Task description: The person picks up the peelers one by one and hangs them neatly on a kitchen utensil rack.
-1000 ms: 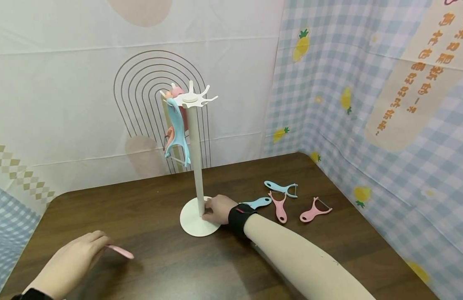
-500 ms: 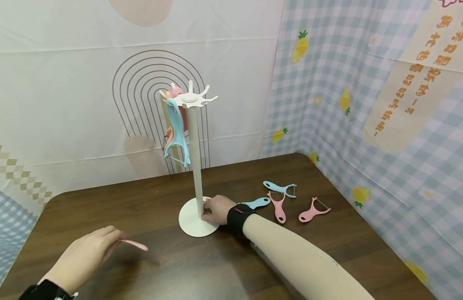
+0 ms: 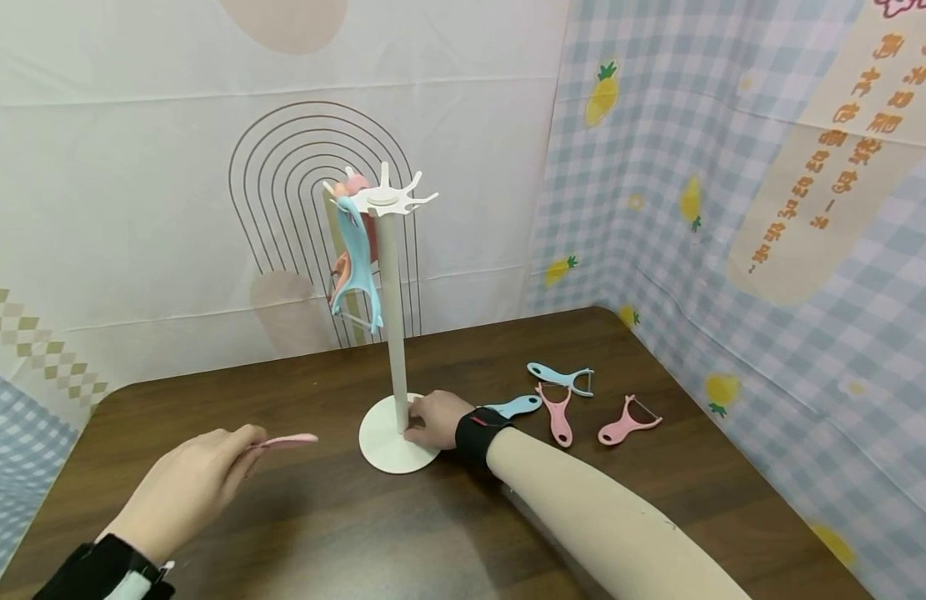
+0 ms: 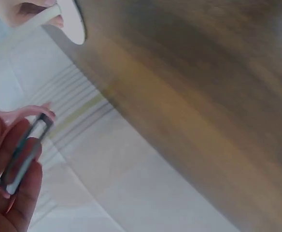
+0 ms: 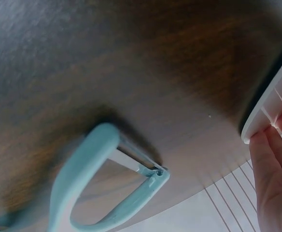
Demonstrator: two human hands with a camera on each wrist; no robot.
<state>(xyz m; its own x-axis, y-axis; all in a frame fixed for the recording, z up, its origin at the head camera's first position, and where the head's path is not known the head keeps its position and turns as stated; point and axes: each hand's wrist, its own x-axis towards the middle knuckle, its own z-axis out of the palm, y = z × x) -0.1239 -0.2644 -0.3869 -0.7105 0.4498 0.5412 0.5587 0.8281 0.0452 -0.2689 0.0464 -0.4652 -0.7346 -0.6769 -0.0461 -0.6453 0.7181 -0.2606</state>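
Observation:
My left hand (image 3: 188,483) holds a pink Y-shaped peeler (image 3: 290,441) above the table, left of a white stand (image 3: 392,325). In the left wrist view the fingers lie around the peeler's bladed head (image 4: 22,111); its handle points right in the head view. My right hand (image 3: 436,419) grips the foot of the stand's pole, its fingers at the round base (image 3: 380,442). From the stand's top arms (image 3: 383,197) hang a blue peeler (image 3: 360,267), an orange one (image 3: 340,271) and something pink, partly hidden behind them.
Right of the stand lie two blue peelers (image 3: 560,374) (image 3: 521,406) and two pink peelers (image 3: 558,417) (image 3: 620,427) on the brown table (image 3: 282,392). One blue peeler is partly covered by my right wrist. Patterned cloth walls (image 3: 470,167) stand behind and beside the table.
My left hand has moved right and upward in the head view with the pink peeler, whose handle has swung from pointing down-right to nearly level. My right hand and the stand have stayed put.

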